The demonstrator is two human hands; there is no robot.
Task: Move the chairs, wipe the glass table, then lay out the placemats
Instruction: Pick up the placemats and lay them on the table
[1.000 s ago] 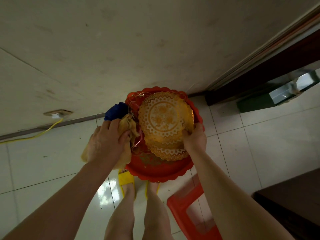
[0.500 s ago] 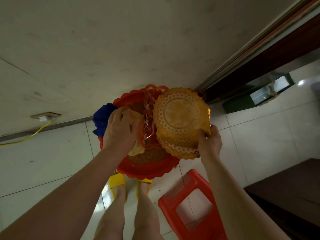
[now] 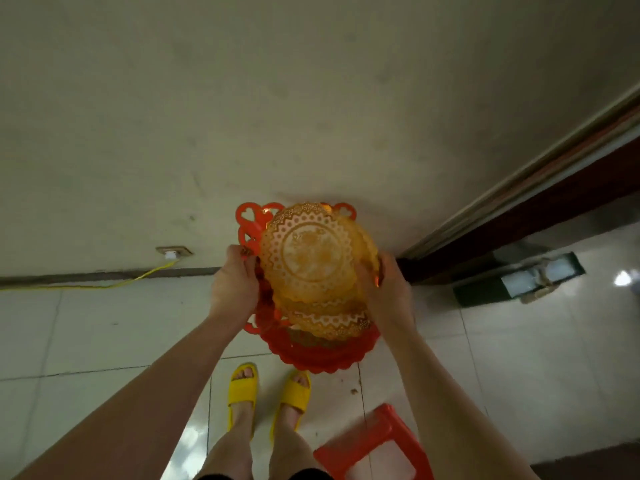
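I hold a stack of round lacy placemats in front of me, above the tiled floor. The gold placemats [image 3: 313,258] lie on top. Red ones [image 3: 322,355] with a scalloped edge and heart cut-outs sit underneath. My left hand [image 3: 235,285] grips the stack's left edge with curled fingers. My right hand [image 3: 386,289] grips the right edge. The stack is tilted up toward the wall. No cloth shows in my left hand now.
A red plastic stool [image 3: 374,448] stands at the bottom right by my feet in yellow slippers [image 3: 242,384]. A yellow cable [image 3: 104,284] runs along the wall base to a socket [image 3: 174,252]. A dark door frame [image 3: 519,216] and a metal box [image 3: 519,282] are on the right.
The stack has risen and tilted toward the wall. The yellow cloth and blue thing by my left hand are out of sight. My left hand now grips the mats' edge.
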